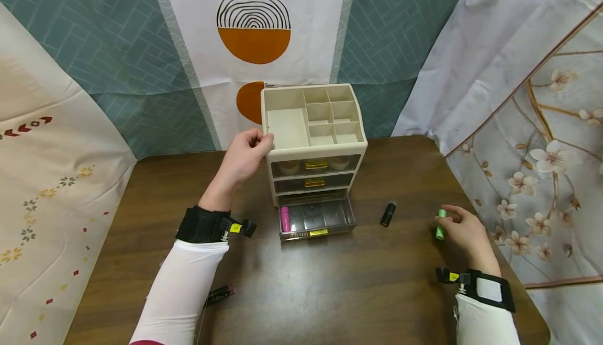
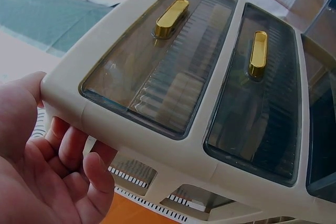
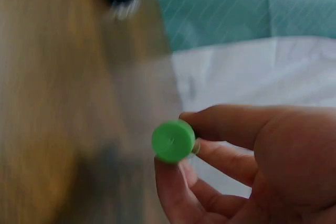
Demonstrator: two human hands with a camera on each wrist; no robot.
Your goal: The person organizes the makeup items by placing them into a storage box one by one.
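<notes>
A cream desktop organizer (image 1: 311,149) with dark see-through drawers stands at the back of the table. My left hand (image 1: 247,151) grips its front left top edge, thumb on the rim and fingers curled beneath, as the left wrist view shows. The bottom drawer (image 1: 325,216) is pulled out and has a pink tube (image 1: 285,219) at its left end. Over the table's right side, my right hand (image 1: 464,230) pinches a green tube (image 1: 440,224) between thumb and fingers. In the right wrist view the green tube's round end (image 3: 173,141) faces the camera.
A black tube with a clear cap (image 1: 388,213) lies right of the organizer. Another dark tube (image 1: 220,293) lies by the left forearm. The organizer's two upper drawers (image 1: 314,182) are closed. Curtains hang behind and beside the wooden table (image 1: 301,292).
</notes>
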